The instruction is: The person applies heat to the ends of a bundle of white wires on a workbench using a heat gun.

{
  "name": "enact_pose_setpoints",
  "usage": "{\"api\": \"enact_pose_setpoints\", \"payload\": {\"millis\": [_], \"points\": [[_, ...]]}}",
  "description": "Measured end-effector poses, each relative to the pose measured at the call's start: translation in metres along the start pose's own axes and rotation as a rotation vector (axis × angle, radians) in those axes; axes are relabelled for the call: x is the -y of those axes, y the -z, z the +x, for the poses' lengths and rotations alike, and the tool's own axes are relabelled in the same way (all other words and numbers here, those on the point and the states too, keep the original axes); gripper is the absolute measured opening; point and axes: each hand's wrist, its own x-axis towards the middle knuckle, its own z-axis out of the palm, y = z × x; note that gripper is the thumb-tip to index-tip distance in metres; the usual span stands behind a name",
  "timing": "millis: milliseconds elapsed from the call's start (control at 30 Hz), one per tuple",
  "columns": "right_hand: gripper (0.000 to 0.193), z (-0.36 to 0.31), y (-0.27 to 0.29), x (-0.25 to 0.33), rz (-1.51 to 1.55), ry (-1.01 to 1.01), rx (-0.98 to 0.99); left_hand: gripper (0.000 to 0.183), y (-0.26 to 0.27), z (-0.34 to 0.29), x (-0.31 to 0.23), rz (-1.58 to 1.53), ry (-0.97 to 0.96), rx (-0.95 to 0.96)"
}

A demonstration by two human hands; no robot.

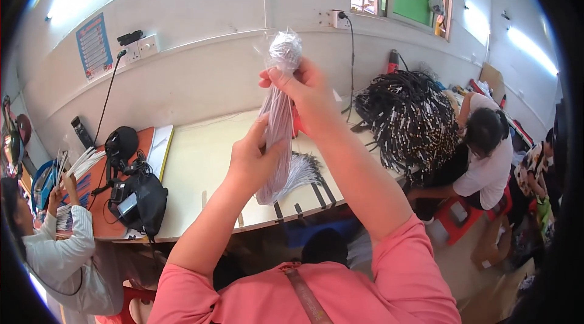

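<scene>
1. Worktop (198, 154): cream surface; bare room lies between the orange panel (145, 143) on the left and the raised bundle.
2. Black cable heap (407, 120): occupies the right section, limiting room there.
3. Wire bundle (281, 116): pale, in clear wrap, held lengthwise above the worktop; lower end near the front edge.
4. Loose wires (302, 173): fanned on the worktop beside the bundle's lower end.
5. Right hand (309, 90): fingers gripping the bundle below its rounded top.
6. Left hand (250, 157): fingers gripping its lower length.
</scene>
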Motion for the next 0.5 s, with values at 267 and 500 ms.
{"api": "enact_pose_setpoints", "payload": {"millis": [267,500], "points": [[0.029,0.012,0.011,0.004,0.218,0.025,-0.086,0.054,0.049,0.007,-0.005,0.418,-0.436,-0.270],[0.020,0.020,-0.042,0.058,0.351,0.218,0.042,0.083,-0.006,0.018,0.009,-0.158,-0.166,0.228]]}}
